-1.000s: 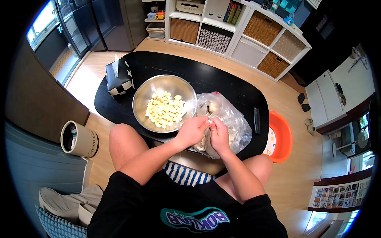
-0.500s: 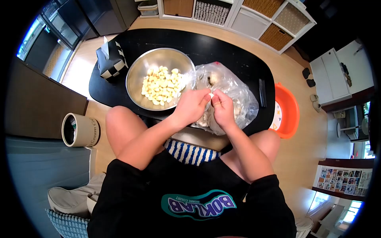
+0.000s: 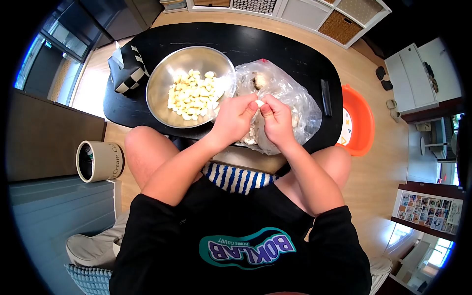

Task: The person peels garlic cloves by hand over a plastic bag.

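Note:
A small pale garlic clove [image 3: 259,103] is pinched between the thumbs and fingertips of my left hand [image 3: 233,118] and my right hand [image 3: 278,121]. Both hands are above a clear plastic bag [image 3: 307,110], which holds a garlic bulb [image 3: 260,80] and papery skins or bulbs seen dimly through the plastic. Left of the bag, a steel bowl [image 3: 160,105] contains several peeled cloves [image 3: 192,96]. The bag's edge overlaps the bowl's right rim.
The black table [image 3: 275,44] also bears a checkered tissue box [image 3: 129,69] and a dark narrow object [image 3: 326,97]. An orange tub [image 3: 363,123] stands on the floor at the right, a cream bin [image 3: 107,161] at the left. Shelves [image 3: 302,14] are beyond the table.
The view has tilted downward, so the table and bowl appear higher in the frame. Both hands stay together over the bag, and the pale clove between them shows more clearly.

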Demonstrator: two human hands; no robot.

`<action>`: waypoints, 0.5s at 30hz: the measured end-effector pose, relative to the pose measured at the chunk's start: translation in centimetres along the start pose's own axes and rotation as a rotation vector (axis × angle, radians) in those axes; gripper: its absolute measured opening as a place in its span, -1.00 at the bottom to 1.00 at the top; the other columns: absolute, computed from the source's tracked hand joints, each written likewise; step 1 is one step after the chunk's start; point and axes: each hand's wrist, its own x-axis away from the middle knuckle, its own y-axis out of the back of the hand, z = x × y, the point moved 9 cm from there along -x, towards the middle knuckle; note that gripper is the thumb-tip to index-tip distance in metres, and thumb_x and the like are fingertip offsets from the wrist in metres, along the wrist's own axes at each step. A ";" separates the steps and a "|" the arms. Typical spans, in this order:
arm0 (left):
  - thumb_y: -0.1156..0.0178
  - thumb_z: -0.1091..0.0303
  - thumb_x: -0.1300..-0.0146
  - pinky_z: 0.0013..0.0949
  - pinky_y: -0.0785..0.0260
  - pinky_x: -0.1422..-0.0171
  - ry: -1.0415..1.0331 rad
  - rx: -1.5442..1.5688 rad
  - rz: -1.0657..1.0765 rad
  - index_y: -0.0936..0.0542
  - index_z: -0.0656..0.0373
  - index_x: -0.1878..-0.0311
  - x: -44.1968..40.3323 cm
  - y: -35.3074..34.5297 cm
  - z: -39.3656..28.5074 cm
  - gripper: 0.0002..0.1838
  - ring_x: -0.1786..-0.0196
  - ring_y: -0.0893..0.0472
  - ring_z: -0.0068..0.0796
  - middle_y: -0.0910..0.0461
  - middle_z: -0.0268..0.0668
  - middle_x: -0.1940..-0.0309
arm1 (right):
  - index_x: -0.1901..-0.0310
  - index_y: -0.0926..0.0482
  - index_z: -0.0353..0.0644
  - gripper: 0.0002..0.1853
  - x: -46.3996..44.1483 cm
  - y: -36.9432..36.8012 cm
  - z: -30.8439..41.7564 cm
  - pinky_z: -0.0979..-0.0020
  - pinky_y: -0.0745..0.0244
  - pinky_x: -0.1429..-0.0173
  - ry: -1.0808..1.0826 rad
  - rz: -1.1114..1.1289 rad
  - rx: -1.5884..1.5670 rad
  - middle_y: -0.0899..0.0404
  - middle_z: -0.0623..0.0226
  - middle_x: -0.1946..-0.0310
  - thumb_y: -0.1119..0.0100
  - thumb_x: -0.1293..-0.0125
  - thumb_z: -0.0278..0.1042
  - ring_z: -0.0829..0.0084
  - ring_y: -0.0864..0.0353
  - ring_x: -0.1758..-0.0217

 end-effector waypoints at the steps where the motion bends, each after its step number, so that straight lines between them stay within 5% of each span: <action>1: -0.10 0.33 -0.42 -0.08 -0.35 0.34 0.059 0.097 0.041 -0.51 0.25 0.31 0.0 -0.3 0.7 -0.80 0.40 -0.57 0.06 -0.58 -0.06 0.47 | 0.41 -0.43 -0.26 -0.80 -0.1 0.1 0.0 0.38 -0.33 0.35 -0.003 -0.003 0.000 -0.37 0.26 0.58 -0.13 -0.42 -0.46 0.46 -0.35 0.50; 3: -0.07 0.31 -0.45 -0.14 -0.34 0.33 0.117 0.193 0.081 -0.54 0.26 0.29 0.0 -0.7 1.5 -0.77 0.42 -0.55 0.00 -0.57 -0.05 0.48 | 0.40 -0.43 -0.30 -0.90 -0.3 0.2 1.6 0.27 -0.38 0.34 0.181 -0.011 0.094 -0.39 0.09 0.54 -0.15 -0.22 -0.61 0.22 -0.47 0.46; 5: 0.03 0.33 -0.55 -0.38 -0.31 0.28 0.244 0.473 0.191 -0.59 0.24 0.20 0.5 -2.0 2.8 -0.73 0.38 -0.41 -0.63 -0.50 -0.34 0.52 | 0.40 -0.43 -0.32 -0.92 -0.5 0.2 2.2 0.26 -0.40 0.33 0.267 -0.007 0.153 -0.41 0.08 0.53 -0.13 -0.15 -0.65 0.15 -0.48 0.44; 9: 0.04 0.33 -0.56 -0.39 -0.31 0.25 0.315 0.673 0.235 -0.60 0.28 0.20 0.8 -2.7 3.5 -0.72 0.35 -0.41 -0.66 -0.52 -0.42 0.49 | 0.40 -0.45 -0.33 -0.90 -0.4 0.0 3.2 0.21 -0.43 0.30 0.401 0.004 0.219 -0.44 0.07 0.51 -0.13 -0.04 -0.70 0.04 -0.49 0.41; 12: -0.01 0.34 -0.51 -0.31 -0.34 0.29 0.120 0.320 0.154 -0.59 0.22 0.22 0.2 -0.5 0.8 -0.78 0.41 -0.52 -0.48 -0.59 -0.29 0.49 | 0.41 -0.45 -0.30 -0.92 -0.4 -0.1 2.4 0.26 -0.39 0.33 0.328 -0.017 0.151 -0.43 0.06 0.51 -0.14 -0.19 -0.62 0.09 -0.46 0.45; 14: -0.11 0.37 -0.38 -0.04 -0.38 0.31 0.001 -0.065 0.042 -0.53 0.19 0.30 0.1 1.0 -1.0 -0.86 0.37 -0.59 0.08 -0.58 -0.04 0.48 | 0.41 -0.45 -0.28 -0.88 -0.2 -0.2 1.0 0.31 -0.37 0.33 0.201 0.027 0.092 -0.43 0.12 0.53 -0.14 -0.30 -0.53 0.20 -0.44 0.46; 15: -0.11 0.37 -0.38 -0.04 -0.38 0.31 0.004 -0.065 0.038 -0.53 0.19 0.30 0.2 0.9 -0.9 -0.86 0.37 -0.59 0.08 -0.58 -0.04 0.48 | 0.40 -0.46 -0.26 -0.81 -0.1 -0.5 -0.3 0.36 -0.34 0.34 0.074 0.070 0.032 -0.43 0.19 0.55 -0.14 -0.40 -0.45 0.31 -0.43 0.48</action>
